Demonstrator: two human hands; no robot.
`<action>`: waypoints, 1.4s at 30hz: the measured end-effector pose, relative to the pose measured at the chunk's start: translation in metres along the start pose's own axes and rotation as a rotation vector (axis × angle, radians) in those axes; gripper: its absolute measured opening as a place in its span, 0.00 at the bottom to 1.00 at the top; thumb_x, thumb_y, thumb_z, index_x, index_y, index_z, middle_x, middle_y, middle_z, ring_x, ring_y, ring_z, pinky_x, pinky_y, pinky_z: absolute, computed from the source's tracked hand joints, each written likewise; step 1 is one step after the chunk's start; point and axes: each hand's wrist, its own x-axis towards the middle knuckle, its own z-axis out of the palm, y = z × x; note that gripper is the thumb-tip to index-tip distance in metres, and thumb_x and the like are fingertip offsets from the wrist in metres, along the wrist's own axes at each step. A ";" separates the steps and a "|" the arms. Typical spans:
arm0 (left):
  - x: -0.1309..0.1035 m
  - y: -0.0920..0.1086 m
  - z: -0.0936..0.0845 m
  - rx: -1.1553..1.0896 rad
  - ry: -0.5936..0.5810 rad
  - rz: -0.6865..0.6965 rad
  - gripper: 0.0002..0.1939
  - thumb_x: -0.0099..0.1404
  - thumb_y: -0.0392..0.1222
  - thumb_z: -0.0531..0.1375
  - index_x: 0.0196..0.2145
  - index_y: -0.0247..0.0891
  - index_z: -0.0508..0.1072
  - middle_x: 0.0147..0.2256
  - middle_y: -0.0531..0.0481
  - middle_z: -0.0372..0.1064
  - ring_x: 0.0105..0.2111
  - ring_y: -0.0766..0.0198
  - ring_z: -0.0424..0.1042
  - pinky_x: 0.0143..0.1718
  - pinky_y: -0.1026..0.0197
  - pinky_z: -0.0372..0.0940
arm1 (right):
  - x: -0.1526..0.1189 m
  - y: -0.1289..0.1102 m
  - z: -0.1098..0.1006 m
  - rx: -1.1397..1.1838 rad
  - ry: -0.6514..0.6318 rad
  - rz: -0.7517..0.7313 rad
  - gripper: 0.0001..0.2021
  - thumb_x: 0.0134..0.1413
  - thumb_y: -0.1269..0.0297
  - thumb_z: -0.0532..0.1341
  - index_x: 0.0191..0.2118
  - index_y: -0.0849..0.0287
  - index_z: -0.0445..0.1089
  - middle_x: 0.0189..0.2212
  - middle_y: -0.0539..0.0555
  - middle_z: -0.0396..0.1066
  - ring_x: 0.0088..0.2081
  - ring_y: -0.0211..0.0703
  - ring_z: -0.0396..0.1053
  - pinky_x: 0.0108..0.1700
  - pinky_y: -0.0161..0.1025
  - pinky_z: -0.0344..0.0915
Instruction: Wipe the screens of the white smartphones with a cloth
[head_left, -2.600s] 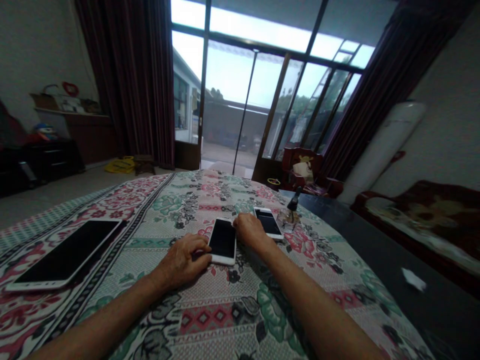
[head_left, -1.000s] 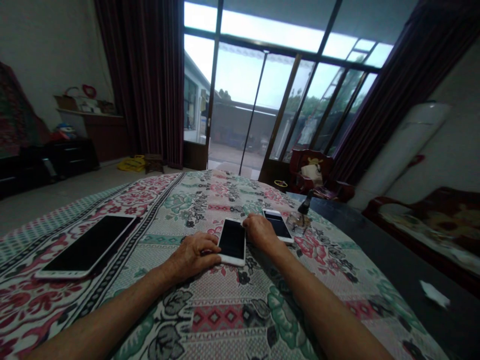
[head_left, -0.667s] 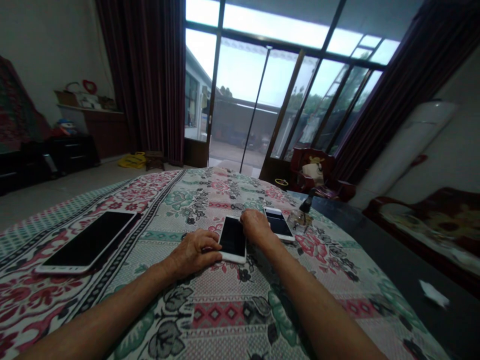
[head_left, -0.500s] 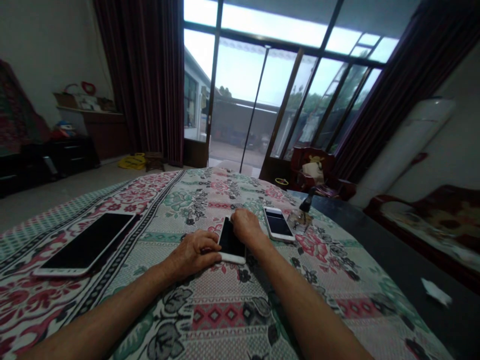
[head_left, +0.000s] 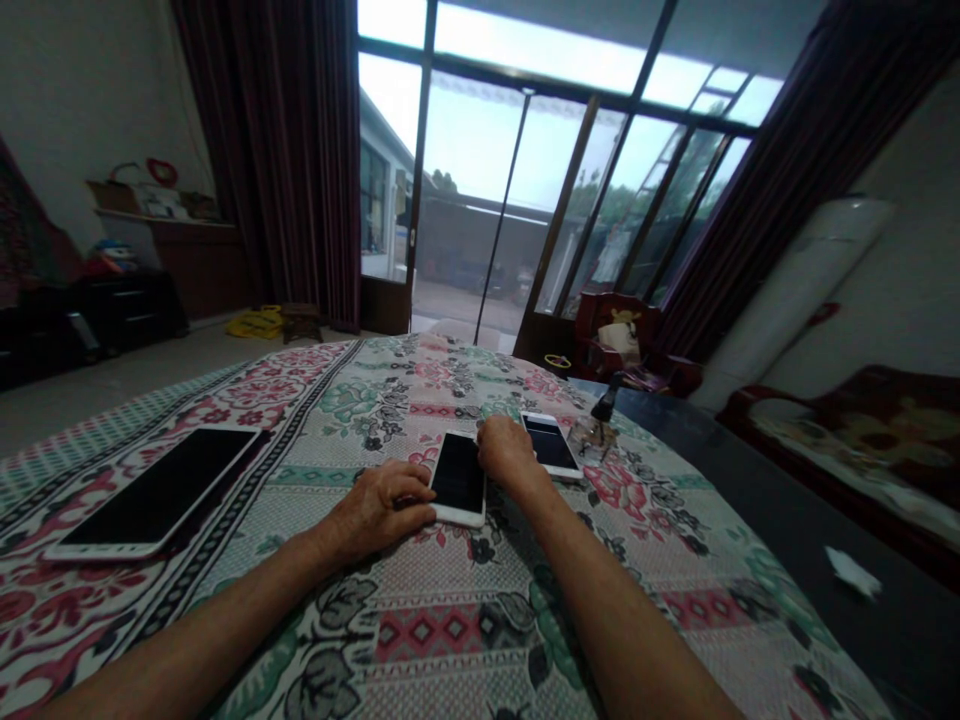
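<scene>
A white-framed smartphone (head_left: 459, 475) with a dark screen lies flat on the patterned tablecloth. At its left edge is my left hand (head_left: 394, 503), its thumb and bent fingers holding the lower left side. My right hand (head_left: 506, 450) is closed at the upper right edge of this phone, fingers curled down; what they hold, if anything, is hidden. Just right of that hand lies a second white phone (head_left: 551, 447), partly covered by it. A larger white-framed device (head_left: 157, 495) with a black screen rests farther left.
A small glass jar (head_left: 595, 436) with a dark upright top stands beyond the second phone. The floral tablecloth (head_left: 427, 600) covers the table. A crumpled white paper (head_left: 853, 573) lies on the dark surface at right. A wooden chair (head_left: 616, 330) stands past the table.
My right hand has moved right across the phone's screen to its right edge, uncovering more of the screen. My left hand stays at the left edge. The view has shifted slightly.
</scene>
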 end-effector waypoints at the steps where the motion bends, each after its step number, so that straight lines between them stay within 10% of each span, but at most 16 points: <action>1: 0.000 0.001 -0.001 0.000 -0.008 -0.003 0.06 0.58 0.42 0.63 0.33 0.40 0.79 0.40 0.46 0.77 0.40 0.60 0.75 0.42 0.57 0.70 | 0.000 0.000 0.001 -0.004 0.010 -0.016 0.13 0.55 0.74 0.58 0.44 0.61 0.76 0.41 0.64 0.76 0.45 0.49 0.74 0.45 0.37 0.65; 11: 0.002 0.003 -0.003 -0.004 -0.005 0.038 0.07 0.59 0.42 0.62 0.33 0.39 0.79 0.39 0.45 0.77 0.38 0.60 0.76 0.40 0.57 0.70 | 0.004 -0.017 0.014 0.020 0.148 -0.238 0.15 0.57 0.77 0.53 0.42 0.63 0.76 0.45 0.63 0.73 0.47 0.47 0.71 0.44 0.34 0.65; 21: 0.000 -0.001 0.001 -0.014 0.023 0.029 0.06 0.58 0.42 0.63 0.33 0.41 0.79 0.39 0.46 0.77 0.39 0.61 0.75 0.42 0.57 0.70 | 0.002 0.001 0.003 0.016 0.018 -0.003 0.14 0.52 0.75 0.57 0.41 0.60 0.77 0.39 0.62 0.76 0.44 0.49 0.74 0.40 0.35 0.67; 35: 0.001 0.002 0.000 0.007 -0.013 0.000 0.08 0.59 0.42 0.61 0.33 0.41 0.80 0.39 0.47 0.77 0.39 0.60 0.74 0.43 0.56 0.69 | 0.008 -0.017 0.017 -0.011 0.150 -0.274 0.15 0.61 0.73 0.51 0.40 0.59 0.76 0.44 0.61 0.72 0.47 0.46 0.69 0.43 0.35 0.64; 42: 0.000 0.001 0.001 -0.005 -0.013 0.002 0.08 0.59 0.42 0.61 0.34 0.40 0.80 0.39 0.45 0.76 0.40 0.59 0.74 0.43 0.55 0.69 | 0.006 -0.006 0.007 0.018 0.048 -0.003 0.14 0.55 0.74 0.56 0.42 0.60 0.77 0.42 0.63 0.75 0.45 0.49 0.73 0.41 0.37 0.66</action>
